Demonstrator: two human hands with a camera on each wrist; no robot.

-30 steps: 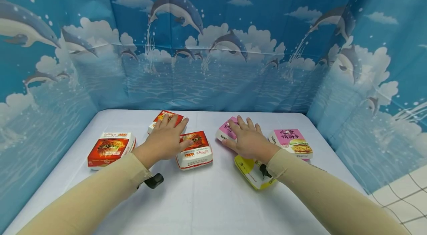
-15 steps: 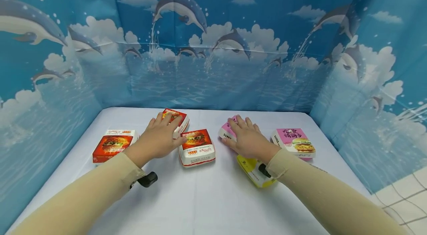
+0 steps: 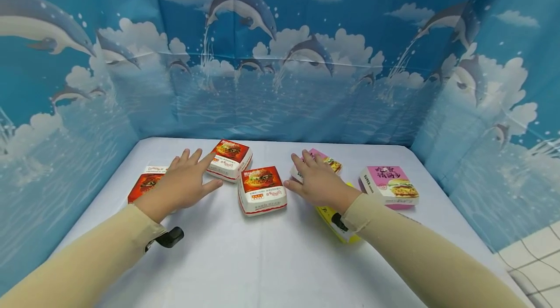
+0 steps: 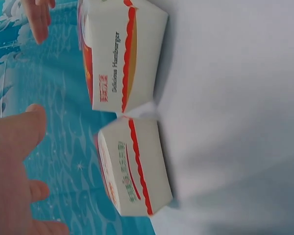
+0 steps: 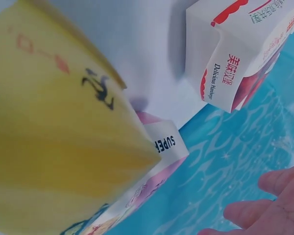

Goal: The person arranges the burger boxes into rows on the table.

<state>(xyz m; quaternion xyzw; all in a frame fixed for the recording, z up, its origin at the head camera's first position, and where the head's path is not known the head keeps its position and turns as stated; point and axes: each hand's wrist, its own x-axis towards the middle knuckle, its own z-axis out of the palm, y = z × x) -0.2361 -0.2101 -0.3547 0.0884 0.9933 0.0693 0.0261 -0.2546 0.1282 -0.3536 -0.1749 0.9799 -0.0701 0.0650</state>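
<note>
Fingers spread, my left hand (image 3: 181,184) hovers over the table between the left red burger box (image 3: 144,185) and the back red burger box (image 3: 229,158). It partly covers the left one. A third red burger box (image 3: 263,190) lies between my two hands. My right hand (image 3: 321,181), also with fingers spread, is above a pink burger box (image 3: 330,162) and a yellow burger box (image 3: 334,223), hiding part of both. The right wrist view has the yellow box very close to the camera. Neither hand holds anything.
Another pink burger box (image 3: 389,186) lies to the right. A white cloth covers the table (image 3: 258,269). Blue dolphin-print curtains (image 3: 280,94) enclose its back and sides. A black wrist device (image 3: 170,237) hangs under the left sleeve.
My left hand has moved left, off the back red box and partly over the left red box. My right hand has barely moved. The view has shifted slightly.
</note>
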